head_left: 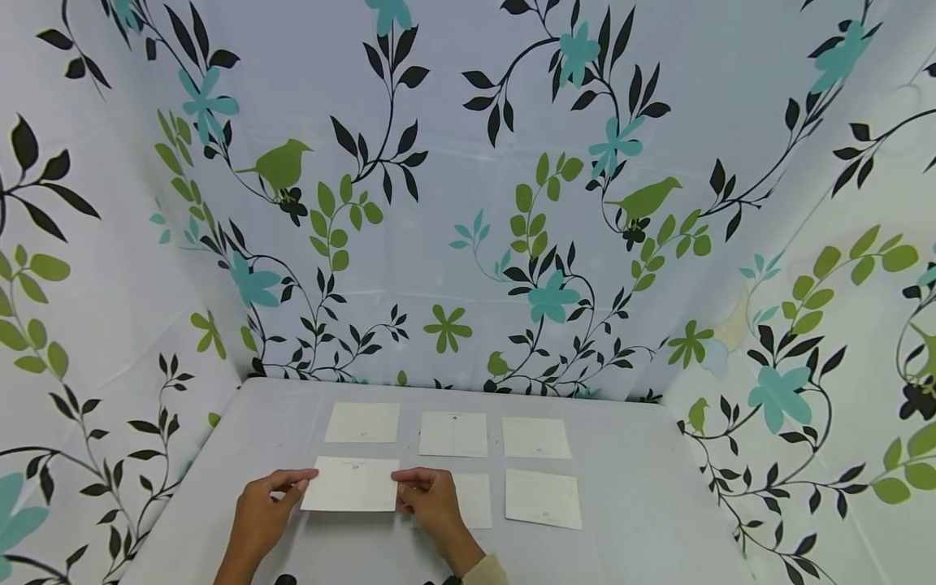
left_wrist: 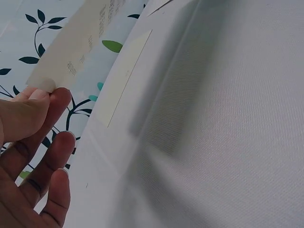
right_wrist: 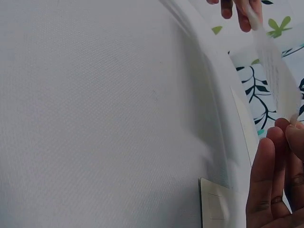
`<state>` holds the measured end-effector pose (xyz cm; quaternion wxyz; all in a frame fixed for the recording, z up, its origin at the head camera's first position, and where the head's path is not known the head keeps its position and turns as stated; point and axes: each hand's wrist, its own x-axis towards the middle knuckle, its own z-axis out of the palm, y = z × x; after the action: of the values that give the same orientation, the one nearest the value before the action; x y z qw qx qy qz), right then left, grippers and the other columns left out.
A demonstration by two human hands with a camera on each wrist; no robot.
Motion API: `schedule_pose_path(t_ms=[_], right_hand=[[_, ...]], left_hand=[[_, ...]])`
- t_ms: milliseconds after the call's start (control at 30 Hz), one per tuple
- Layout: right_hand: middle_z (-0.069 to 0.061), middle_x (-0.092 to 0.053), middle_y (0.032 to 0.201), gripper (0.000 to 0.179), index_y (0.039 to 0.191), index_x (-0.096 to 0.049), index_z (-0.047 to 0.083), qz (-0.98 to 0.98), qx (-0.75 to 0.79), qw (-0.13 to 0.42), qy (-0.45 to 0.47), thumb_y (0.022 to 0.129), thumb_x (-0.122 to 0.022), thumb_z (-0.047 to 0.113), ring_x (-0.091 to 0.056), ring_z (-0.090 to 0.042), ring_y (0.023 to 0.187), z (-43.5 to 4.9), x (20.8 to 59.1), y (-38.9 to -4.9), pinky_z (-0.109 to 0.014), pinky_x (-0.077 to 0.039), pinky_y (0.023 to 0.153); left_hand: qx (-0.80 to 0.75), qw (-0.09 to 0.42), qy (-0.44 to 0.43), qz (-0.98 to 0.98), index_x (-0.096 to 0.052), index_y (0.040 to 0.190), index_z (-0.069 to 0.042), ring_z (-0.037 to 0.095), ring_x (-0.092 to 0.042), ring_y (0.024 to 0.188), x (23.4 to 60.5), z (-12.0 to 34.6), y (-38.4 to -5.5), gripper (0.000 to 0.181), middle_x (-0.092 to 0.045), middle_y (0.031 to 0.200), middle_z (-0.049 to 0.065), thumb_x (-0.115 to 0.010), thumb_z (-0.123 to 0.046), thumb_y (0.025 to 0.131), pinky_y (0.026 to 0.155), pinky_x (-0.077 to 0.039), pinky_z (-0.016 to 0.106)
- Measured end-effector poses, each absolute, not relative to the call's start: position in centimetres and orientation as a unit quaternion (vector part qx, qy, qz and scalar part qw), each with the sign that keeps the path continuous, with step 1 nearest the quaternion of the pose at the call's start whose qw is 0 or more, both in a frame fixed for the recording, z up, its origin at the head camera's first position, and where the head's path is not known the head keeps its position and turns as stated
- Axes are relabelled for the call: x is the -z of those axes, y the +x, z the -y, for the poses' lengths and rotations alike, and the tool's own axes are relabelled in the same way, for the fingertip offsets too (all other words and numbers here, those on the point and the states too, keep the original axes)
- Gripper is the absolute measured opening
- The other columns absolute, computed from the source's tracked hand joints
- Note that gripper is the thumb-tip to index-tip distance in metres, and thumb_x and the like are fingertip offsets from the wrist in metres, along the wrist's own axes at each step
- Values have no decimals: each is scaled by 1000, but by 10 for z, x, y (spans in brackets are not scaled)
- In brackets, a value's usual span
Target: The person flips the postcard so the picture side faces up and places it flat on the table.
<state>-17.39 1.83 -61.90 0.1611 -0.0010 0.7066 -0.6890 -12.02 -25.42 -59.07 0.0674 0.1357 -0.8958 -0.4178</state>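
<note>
A cream paper card (head_left: 351, 485) is held up above the table, with its front edge lifted and a shadow below. My left hand (head_left: 263, 512) pinches its left edge between thumb and index finger; the other fingers bend loosely beneath, as the left wrist view shows. At the opposite edge, my right hand (head_left: 435, 504) pinches the card with thumb and fingertips. Lines of small print show on the card's underside (left_wrist: 78, 45) in the left wrist view. Just right of the right hand lies another card (head_left: 474, 500), partly hidden by that hand.
Three cards form a back row on the white table (head_left: 636, 504): a left one (head_left: 363, 422), a middle one (head_left: 453, 435) and a right one (head_left: 536, 439). Another card (head_left: 543, 498) lies at front right. A leaf-and-bird patterned curtain (head_left: 453, 244) encloses the table's back and sides.
</note>
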Motion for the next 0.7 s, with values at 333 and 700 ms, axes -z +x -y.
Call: schedule_pose_path(t_ms=[333,700], right_hand=[[1,-78,86,16,100,-84,13,-713,686,142,-4,93,-74,2,-71,-10,74,-17,621,-175,-28,-60,66],[-13,-82,98,14,107,-82,5,-707,694,138,-8,94,-75,5,-71,-11,76,-17,617,-173,-25,-58,66]], left_hand=[[412,80,133,898,-82,116,-14,8,-64,92,587,255,-121,23,-79,122,10,-75,-5,97,72,-49,24],[411,90,139,896,-84,111,-18,0,-63,88,587,253,-121,17,-82,110,4,-78,-12,96,74,-51,23]])
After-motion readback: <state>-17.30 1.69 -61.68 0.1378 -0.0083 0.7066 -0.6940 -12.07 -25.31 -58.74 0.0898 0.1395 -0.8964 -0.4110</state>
